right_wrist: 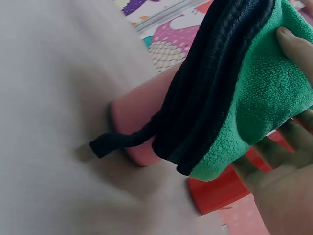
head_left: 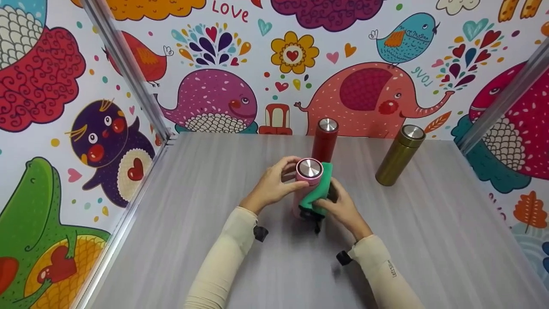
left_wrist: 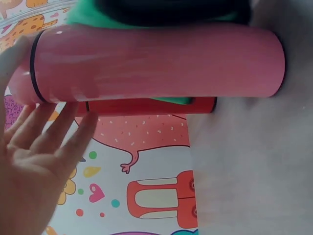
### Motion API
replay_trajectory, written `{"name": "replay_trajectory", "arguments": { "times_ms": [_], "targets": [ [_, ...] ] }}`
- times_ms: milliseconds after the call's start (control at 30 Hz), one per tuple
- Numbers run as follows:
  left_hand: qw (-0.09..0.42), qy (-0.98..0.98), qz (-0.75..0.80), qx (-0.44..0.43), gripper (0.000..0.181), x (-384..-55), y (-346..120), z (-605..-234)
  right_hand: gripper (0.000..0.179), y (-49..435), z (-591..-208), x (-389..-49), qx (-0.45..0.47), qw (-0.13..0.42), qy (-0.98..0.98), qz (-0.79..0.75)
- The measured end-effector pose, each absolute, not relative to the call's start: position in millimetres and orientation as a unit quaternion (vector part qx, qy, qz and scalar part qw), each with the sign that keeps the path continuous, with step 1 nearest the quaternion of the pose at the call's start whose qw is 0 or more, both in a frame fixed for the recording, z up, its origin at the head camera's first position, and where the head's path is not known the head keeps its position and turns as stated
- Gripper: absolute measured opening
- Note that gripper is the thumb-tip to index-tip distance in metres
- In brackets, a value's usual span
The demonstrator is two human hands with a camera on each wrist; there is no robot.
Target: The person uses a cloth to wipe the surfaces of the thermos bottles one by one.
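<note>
A pink vacuum flask with a shiny steel-topped lid stands upright on the table. My left hand holds it near the top, thumb on one side and fingers on the other, as the left wrist view also shows on the flask. In my right hand is a folded green cloth, pinched between thumb and fingers. The cloth lies along the flask's right side and hides part of it. Black edging and a black hanging loop trail from the cloth's lower end.
Just behind the pink flask stands a red flask, partly covered by the cloth. Farther right is an olive-gold flask. The grey table meets cartoon-printed walls at the back and sides, with metal strips at the corners.
</note>
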State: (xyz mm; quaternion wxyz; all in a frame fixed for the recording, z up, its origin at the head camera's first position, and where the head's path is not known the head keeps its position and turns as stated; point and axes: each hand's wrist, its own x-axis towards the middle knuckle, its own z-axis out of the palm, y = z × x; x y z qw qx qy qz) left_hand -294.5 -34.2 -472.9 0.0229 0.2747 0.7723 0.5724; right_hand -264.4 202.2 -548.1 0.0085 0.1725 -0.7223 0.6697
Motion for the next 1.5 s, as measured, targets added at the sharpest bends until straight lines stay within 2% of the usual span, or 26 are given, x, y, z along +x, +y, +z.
{"name": "replay_trajectory", "arguments": {
  "times_ms": [233, 367, 567, 733, 867, 1000, 1133, 1267, 1500],
  "targets": [
    [0.019, 0.791, 0.533, 0.299, 0.063, -295.7, -33.9, -471.3, 0.071, 204.5, -513.8, -267.7, 0.199, 0.049, -0.722, 0.661],
    [0.036, 0.782, 0.548, 0.293, 0.061, -293.9, -31.8, -470.5, 0.07, 205.5, -498.8, -266.5, 0.214, 0.074, -0.718, 0.658],
    [0.033, 0.768, 0.558, 0.312, 0.057, -294.7, -27.4, -472.3, 0.068, 203.0, -491.3, -268.8, 0.258, 0.105, -0.716, 0.64],
    [0.024, 0.767, 0.565, 0.304, 0.058, -295.1, -27.3, -474.7, 0.075, 198.3, -506.3, -268.3, 0.252, 0.081, -0.715, 0.647],
    [0.023, 0.778, 0.563, 0.277, 0.074, -294.2, -24.8, -475.6, 0.078, 195.3, -527.2, -268.1, 0.245, 0.057, -0.707, 0.661],
    [-0.006, 0.786, 0.56, 0.262, 0.084, -294.1, -23.4, -477.4, 0.08, 193.9, -550.6, -267.1, 0.232, 0.029, -0.709, 0.666],
    [-0.029, 0.776, 0.571, 0.266, 0.077, -294.1, -27.5, -480.6, 0.083, 195.1, -576.3, -263.0, 0.187, -0.003, -0.729, 0.658],
    [-0.022, 0.764, 0.581, 0.279, 0.068, -295.9, -33.6, -482.1, 0.085, 195.6, -597.8, -260.6, 0.152, -0.031, -0.745, 0.649],
    [0.004, 0.753, 0.594, 0.282, 0.067, -300.4, -41.3, -486.1, 0.079, 190.0, -598.4, -253.2, 0.122, -0.017, -0.734, 0.668]
  ]
}}
